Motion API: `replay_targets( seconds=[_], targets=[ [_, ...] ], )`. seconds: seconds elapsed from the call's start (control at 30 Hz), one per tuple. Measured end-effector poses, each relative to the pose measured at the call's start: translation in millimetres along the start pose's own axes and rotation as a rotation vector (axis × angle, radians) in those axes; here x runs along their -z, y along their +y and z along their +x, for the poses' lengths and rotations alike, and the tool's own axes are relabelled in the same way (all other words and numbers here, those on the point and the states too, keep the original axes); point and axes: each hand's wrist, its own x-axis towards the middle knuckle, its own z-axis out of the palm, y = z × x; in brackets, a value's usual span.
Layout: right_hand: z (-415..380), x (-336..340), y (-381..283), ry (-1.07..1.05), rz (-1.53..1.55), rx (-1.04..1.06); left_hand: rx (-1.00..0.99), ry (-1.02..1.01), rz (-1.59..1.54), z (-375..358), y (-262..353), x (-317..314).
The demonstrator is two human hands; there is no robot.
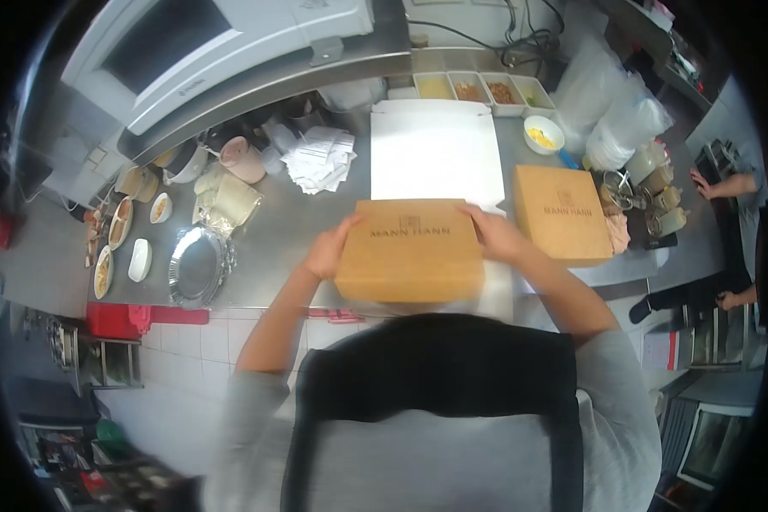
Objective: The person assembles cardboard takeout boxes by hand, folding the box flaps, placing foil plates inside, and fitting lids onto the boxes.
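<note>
Dark chest cloth (435, 363) faces 1 brown box (410, 256) at the worktop's (269, 256) near edge, long axis running left to right, the left hand (326, 250) and right hand (501, 237) equally near, partly curled, gripping opposite ends.

The steel counter (269, 239) spans the middle of the frame, carrying a silver tray (198, 266) and a white dish (140, 261) at left, paper slips (320, 160) at upper centre, a white bowl (558, 137) at upper right.
</note>
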Motion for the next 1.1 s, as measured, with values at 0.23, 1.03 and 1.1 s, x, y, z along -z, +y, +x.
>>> replay_targets(
  seconds=[0.23, 1.03, 1.1],
  targets=[
    [-54.5, -26.3, -42.6, 0.043, -0.018, -0.111, -0.007, -0.011, -0.075, -86.0, 52.5, -2.8],
    [-70.4, -99.5, -8.7, 0.499, 0.92, -0.244, -0.209, 0.356, 0.261, -18.6, 29.8, -66.9],
    [-69.6, -106.7, -17.8, 0.635, 0.958, -0.337, -0.174, 0.355, 0.385, -13.9, 47.3, -73.3]
  ],
)
